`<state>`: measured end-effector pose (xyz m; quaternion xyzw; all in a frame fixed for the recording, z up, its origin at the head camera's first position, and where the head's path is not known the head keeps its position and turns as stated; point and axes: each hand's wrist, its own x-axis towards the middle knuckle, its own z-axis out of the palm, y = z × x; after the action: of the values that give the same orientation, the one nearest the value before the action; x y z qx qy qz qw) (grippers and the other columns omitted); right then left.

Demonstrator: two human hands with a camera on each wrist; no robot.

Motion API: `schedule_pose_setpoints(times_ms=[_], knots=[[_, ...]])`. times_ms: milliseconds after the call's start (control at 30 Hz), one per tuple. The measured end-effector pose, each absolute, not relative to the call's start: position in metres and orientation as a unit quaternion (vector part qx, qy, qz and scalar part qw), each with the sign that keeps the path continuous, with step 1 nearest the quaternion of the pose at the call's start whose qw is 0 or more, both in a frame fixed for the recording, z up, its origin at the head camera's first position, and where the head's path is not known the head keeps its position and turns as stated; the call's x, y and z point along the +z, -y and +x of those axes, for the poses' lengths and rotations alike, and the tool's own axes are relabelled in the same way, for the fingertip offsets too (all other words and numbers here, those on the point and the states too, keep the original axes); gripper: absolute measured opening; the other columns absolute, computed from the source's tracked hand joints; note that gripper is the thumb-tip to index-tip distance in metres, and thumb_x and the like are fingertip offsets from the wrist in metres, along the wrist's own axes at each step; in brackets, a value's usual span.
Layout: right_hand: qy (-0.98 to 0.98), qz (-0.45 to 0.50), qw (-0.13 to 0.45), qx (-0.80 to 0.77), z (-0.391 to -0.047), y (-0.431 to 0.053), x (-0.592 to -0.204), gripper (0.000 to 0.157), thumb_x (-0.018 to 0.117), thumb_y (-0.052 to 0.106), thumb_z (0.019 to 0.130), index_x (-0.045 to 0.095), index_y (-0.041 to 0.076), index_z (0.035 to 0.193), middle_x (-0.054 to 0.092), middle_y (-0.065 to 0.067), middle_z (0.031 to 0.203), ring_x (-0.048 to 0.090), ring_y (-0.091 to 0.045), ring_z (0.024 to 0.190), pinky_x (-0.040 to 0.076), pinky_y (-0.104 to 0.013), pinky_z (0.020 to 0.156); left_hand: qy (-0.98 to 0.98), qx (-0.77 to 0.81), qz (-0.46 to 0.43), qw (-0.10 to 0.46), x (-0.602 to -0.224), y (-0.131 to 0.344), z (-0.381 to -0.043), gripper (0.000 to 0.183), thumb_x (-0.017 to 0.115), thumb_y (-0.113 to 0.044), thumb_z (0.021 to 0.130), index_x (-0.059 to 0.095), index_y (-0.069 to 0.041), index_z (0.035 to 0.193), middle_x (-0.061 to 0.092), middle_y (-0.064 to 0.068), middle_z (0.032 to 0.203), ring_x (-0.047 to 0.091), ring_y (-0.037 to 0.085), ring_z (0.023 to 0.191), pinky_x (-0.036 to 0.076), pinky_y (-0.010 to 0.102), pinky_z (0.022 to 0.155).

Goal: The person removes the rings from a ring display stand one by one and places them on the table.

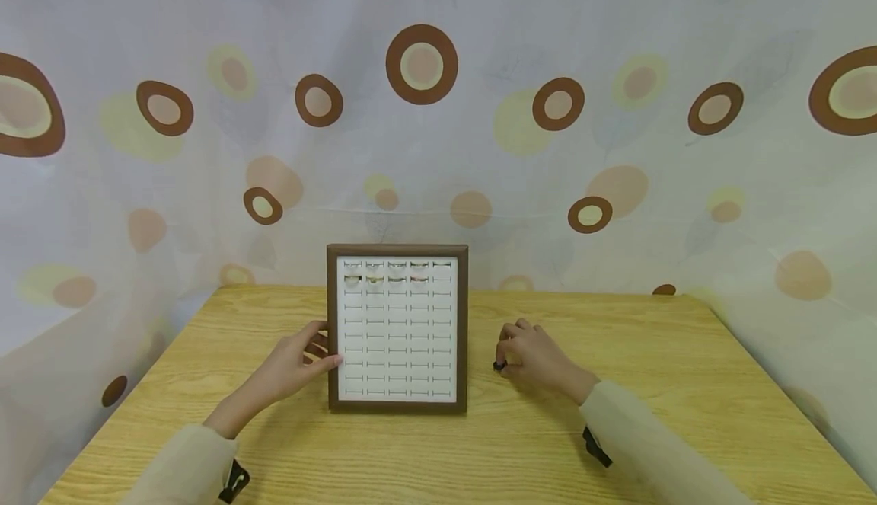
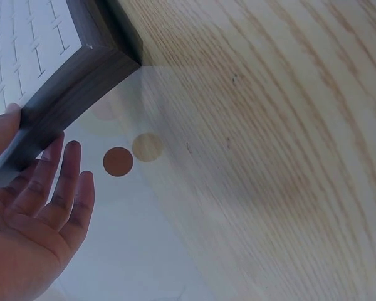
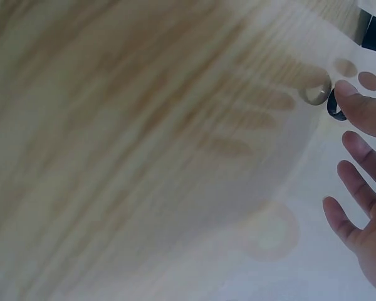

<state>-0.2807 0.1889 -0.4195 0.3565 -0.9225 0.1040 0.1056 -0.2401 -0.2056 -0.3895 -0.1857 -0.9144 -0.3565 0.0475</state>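
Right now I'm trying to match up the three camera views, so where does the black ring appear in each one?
Head: the black ring is below and right of centre, pinched in the right hand.
Left wrist: not in this picture.
Right wrist: near the upper right, at that hand's thumb.
Shared landmark: the wooden tabletop shows in all three.

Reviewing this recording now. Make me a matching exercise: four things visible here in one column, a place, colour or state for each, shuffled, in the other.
Things:
1. left hand
2. right hand
3. ring display
4. tabletop

Descriptions:
A. wood-grained, beneath the display
B. holding a dark ring
C. white slotted panel, brown frame
D. thumb at the display's left edge

Pairs: 1-D, 2-B, 3-C, 4-A
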Motion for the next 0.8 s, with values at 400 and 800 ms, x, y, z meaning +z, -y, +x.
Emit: schedule_pose_setpoints(times_ms=[400,800], knots=[[0.921,0.364,0.1,0.096,-0.2792,-0.1914,-0.422,0.007,0.075,0.02,0.072,0.071,0.017,0.078,0.058,0.001,0.093,0.043,-0.014,0.081,0.037,-0.028,0.064,0.913,-0.359,-0.186,0.047,-0.3919,0.2064,-0.2413,0.053,0.065,-0.028,0.085,0.045,0.003,0.123,0.064,0.016,0.101,0.063,0.024,0.086,0.054,0.034,0.072],[0.921,0.363,0.104,0.093,-0.2794,-0.1934,-0.4238,0.005,0.075,0.02,0.074,0.072,0.017,0.078,0.059,0.0,0.093,0.044,-0.014,0.081,0.037,-0.028,0.063,0.914,-0.358,-0.184,0.047,-0.393,0.2069,-0.2423,0.053,0.065,-0.029,0.085,0.045,0.002,0.123,0.063,0.016,0.102,0.063,0.024,0.087,0.054,0.034,0.072]])
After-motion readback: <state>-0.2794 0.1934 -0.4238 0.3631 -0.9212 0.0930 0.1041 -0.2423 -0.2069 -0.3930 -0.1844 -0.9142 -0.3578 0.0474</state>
